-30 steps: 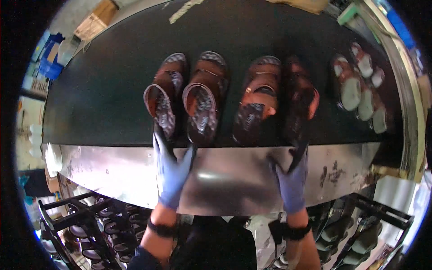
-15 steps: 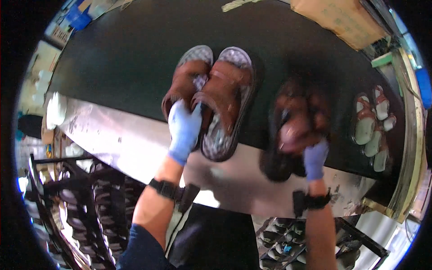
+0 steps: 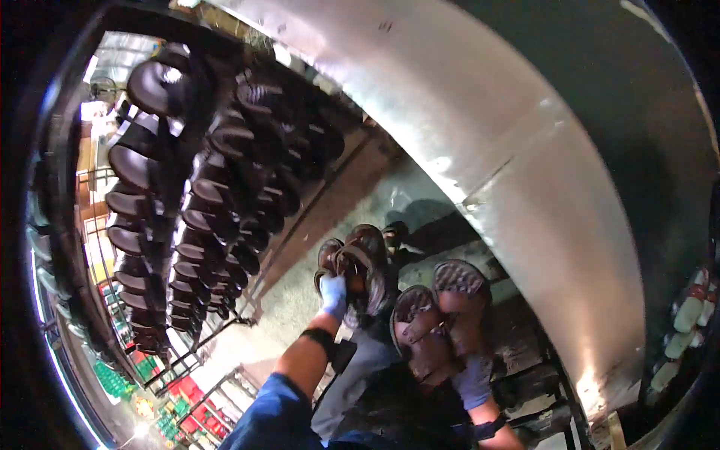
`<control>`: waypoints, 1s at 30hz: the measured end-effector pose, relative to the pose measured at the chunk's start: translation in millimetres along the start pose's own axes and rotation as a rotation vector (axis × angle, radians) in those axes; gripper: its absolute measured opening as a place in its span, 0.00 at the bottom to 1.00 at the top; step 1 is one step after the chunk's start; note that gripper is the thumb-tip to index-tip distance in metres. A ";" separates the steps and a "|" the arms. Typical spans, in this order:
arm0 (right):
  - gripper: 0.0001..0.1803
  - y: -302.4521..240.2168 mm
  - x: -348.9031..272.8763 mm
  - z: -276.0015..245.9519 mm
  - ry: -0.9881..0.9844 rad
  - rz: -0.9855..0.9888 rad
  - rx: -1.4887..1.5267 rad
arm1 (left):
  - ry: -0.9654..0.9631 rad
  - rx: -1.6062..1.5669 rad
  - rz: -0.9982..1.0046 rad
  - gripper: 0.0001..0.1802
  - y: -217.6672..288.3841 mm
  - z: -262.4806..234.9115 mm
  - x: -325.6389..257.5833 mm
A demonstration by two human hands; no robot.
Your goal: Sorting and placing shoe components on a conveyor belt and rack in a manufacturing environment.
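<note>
My left hand (image 3: 332, 294), in a pale blue glove, is closed on a pair of brown strapped sandals (image 3: 364, 266), held low over the floor with their straps around my fingers. To its right, my gloved right hand (image 3: 474, 381) grips another pair of brown sandals (image 3: 431, 330) with dark checkered insoles. Those sandals sit close to my body and cover part of the right fingers. A dark wristband (image 3: 318, 342) is on my left wrist.
At left stands a tall rack (image 3: 217, 326) bearing rows of glossy dark shoe parts (image 3: 139, 157). A metal ledge (image 3: 525, 172) borders a dark belt surface (image 3: 592, 75) on the right, where several small sandals (image 3: 690, 307) lie. Red and green items (image 3: 187, 397) are at lower left.
The view has swung left, from the dark surface toward the rack and floor. Both pairs of brown sandals have come off the surface in my hands.
</note>
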State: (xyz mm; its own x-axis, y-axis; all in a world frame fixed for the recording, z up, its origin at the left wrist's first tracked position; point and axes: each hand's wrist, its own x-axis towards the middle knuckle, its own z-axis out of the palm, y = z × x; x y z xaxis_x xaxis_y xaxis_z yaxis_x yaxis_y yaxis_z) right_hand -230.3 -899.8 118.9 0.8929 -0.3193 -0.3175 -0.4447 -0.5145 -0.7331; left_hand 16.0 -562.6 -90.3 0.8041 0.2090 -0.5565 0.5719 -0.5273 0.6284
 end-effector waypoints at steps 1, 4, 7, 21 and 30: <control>0.31 40.9 -3.2 23.7 -0.132 0.110 0.001 | 0.108 0.101 -0.034 0.18 -19.5 19.4 20.6; 0.31 119.2 13.2 59.0 -0.194 0.345 -0.073 | 0.182 0.254 -0.205 0.19 12.8 136.2 46.1; 0.23 161.5 36.3 124.7 -0.079 0.458 0.211 | 0.167 0.221 0.072 0.19 -21.8 121.6 187.9; 0.21 185.3 142.4 276.3 -0.028 -0.083 -0.235 | -0.457 -0.233 0.155 0.21 37.0 152.6 287.2; 0.12 28.9 296.2 369.7 -0.352 0.036 0.061 | -0.487 0.411 0.193 0.27 50.8 -54.3 -4.7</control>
State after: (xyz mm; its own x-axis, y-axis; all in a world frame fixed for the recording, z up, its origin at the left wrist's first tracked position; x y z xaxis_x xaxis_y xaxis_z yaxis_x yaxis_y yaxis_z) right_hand 47.5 -715.1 -218.6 0.8512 -0.0367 -0.5236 -0.4804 -0.4566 -0.7489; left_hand 50.1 -545.6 -26.3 0.6655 -0.2655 -0.6976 0.2393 -0.8094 0.5363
